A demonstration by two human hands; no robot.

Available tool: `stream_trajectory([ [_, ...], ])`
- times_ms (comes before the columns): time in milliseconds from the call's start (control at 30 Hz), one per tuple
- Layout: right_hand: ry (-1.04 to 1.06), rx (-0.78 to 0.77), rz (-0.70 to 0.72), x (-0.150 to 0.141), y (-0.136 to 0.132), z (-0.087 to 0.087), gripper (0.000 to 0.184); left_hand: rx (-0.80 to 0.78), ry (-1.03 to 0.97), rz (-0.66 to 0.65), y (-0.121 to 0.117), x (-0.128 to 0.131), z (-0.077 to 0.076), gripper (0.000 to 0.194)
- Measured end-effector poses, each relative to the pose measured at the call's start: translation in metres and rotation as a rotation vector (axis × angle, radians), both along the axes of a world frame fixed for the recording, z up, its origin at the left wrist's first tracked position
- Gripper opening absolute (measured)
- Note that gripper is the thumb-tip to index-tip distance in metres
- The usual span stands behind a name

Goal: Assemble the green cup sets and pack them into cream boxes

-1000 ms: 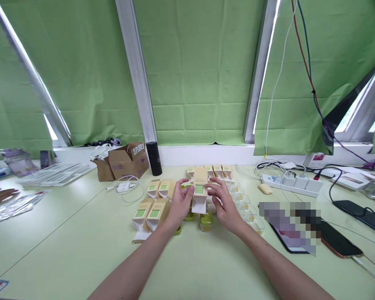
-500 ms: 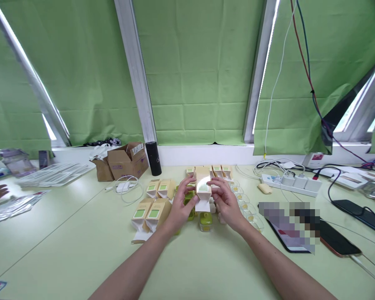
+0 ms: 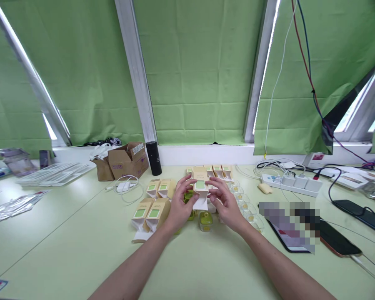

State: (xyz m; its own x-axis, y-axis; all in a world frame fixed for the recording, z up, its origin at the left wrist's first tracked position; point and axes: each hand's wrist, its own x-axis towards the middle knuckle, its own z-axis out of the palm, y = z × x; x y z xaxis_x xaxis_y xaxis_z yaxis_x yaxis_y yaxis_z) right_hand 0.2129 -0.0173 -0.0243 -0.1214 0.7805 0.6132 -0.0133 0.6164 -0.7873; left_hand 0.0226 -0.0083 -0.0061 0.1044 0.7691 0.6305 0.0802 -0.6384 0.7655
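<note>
Your left hand (image 3: 181,205) and right hand (image 3: 227,204) pinch a carton (image 3: 201,184) over the bench (image 3: 206,266).
Equally near, they press its opposite sides; its long axis points toward the bench's far edge, its white flap (image 3: 200,204) toward the near edge.

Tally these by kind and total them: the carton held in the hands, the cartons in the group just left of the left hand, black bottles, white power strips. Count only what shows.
Held carton, between the left hand and right hand: 1
Grouped cartons: 4
Black bottle: 1
White power strip: 1
Total: 7
</note>
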Motion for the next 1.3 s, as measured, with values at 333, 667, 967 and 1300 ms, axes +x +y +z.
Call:
stream_trajectory([
  [333, -0.023, 0.0, -0.009, -0.0024, -0.0044, 0.0025, 0.033, -0.045, -0.033, 0.048, 0.0018, 0.0019, -0.0032, 0.03],
  [667, -0.028, -0.001, 0.007, -0.003, -0.0063, 0.0038, 0.033, -0.023, -0.021, 0.065, 0.0018, 0.002, -0.005, 0.028],
  [967, -0.024, 0.003, -0.041, -0.0043, -0.0056, 0.0046, 0.029, -0.039, -0.026, 0.056, -0.0022, 0.0044, -0.0032, 0.028],
  [1300, 0.024, -0.009, -0.063, -0.004, -0.0041, 0.0048, 0.029, 0.021, 0.085, -0.096, -0.0061, -0.0036, -0.0038, 0.05],
])
